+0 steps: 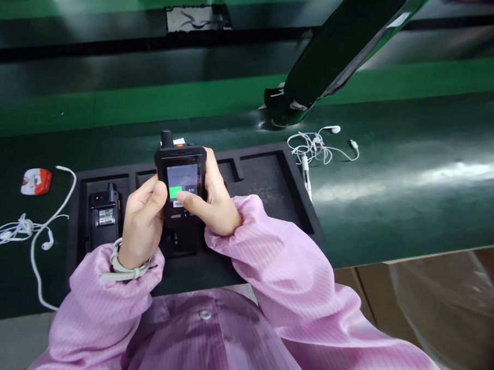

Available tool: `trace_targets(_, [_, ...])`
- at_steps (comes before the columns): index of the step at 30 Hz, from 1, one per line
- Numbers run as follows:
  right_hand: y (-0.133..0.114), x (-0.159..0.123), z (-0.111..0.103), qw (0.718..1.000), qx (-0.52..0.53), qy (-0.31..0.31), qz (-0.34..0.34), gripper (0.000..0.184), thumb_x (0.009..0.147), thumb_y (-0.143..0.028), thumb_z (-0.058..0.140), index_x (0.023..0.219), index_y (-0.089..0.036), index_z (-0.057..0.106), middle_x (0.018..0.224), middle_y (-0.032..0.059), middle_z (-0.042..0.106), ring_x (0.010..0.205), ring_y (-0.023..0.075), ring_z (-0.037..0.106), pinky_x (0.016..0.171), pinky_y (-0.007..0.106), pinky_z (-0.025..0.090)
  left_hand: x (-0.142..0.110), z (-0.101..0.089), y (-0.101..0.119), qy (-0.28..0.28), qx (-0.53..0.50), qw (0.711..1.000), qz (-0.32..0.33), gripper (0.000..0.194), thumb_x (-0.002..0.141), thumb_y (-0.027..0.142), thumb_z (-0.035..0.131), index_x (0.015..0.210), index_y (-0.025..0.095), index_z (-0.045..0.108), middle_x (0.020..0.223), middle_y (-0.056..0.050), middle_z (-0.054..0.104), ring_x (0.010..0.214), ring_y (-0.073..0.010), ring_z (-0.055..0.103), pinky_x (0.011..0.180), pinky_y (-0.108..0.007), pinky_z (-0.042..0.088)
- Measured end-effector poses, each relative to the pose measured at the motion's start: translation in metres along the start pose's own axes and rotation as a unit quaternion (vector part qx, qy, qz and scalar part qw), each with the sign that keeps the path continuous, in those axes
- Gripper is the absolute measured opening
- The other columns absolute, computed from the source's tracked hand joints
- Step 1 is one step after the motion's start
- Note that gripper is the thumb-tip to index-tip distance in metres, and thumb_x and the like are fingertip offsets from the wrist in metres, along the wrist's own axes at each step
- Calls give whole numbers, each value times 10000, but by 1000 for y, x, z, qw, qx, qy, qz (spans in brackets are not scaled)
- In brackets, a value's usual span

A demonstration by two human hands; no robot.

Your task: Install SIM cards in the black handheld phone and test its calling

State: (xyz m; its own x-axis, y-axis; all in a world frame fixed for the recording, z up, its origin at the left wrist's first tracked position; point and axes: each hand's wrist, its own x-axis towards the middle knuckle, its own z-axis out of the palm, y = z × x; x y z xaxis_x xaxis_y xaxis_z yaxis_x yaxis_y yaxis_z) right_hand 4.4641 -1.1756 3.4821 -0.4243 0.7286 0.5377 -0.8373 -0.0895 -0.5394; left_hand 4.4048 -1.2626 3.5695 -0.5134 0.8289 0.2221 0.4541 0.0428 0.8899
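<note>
The left hand [142, 218] and right hand [217, 205] grip a rugged handset [181, 174] above a black foam tray [263, 177], fingers closed around it, right thumb on its lit screen. A second handset [104, 218] remains in the tray, lower left — white earphones [318, 147] lie unpacked on the green counter [409, 214].

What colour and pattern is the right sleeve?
Right sleeve: pink with thin stripes, best in the head view.
</note>
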Motion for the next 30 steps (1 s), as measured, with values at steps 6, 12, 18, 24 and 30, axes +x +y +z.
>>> trace_targets(6, [-1,0,-1,1000,-11,-3,9,529,797,-348,617,1254,-250,369,1172,65,644,1045,229,651,962,415,552,-1,0,0,5,-1,1000,0,259,909,437,749,804,200,746,895,-40,790,1056,-256,737,944,-348,589])
trace_targets(12, [3,0,-2,1000,-7,-1,19,517,810,-379,617,1265,-271,394,1121,45,665,1018,238,648,971,431,553,-2,0,-1,-12,3,1000,-7,262,944,448,702,954,205,800,1050,-71,807,1110,-273,729,954,-368,587])
trace_targets(18, [3,-1,0,998,-13,38,47,427,854,-478,623,1193,-261,480,1028,35,684,954,231,657,916,432,585,-3,-2,-5,-8,57,998,14,320,960,459,675,1100,202,804,1164,-85,798,1204,-291,689,1036,-386,536])
trace_targets(24, [4,-3,1,998,-9,42,36,462,879,-551,659,1195,-258,489,1037,32,685,960,225,669,928,421,585,-4,-2,-6,-8,86,996,31,344,974,472,651,1129,205,804,1164,-85,796,1173,-285,690,1024,-376,519])
trace_targets(30, [8,-6,-4,999,-19,20,-37,473,922,-526,539,1294,-249,441,1121,56,673,1008,247,678,965,470,579,-8,1,-1,-18,75,997,29,320,965,477,656,1028,200,804,991,-78,794,1031,-289,723,845,-369,570])
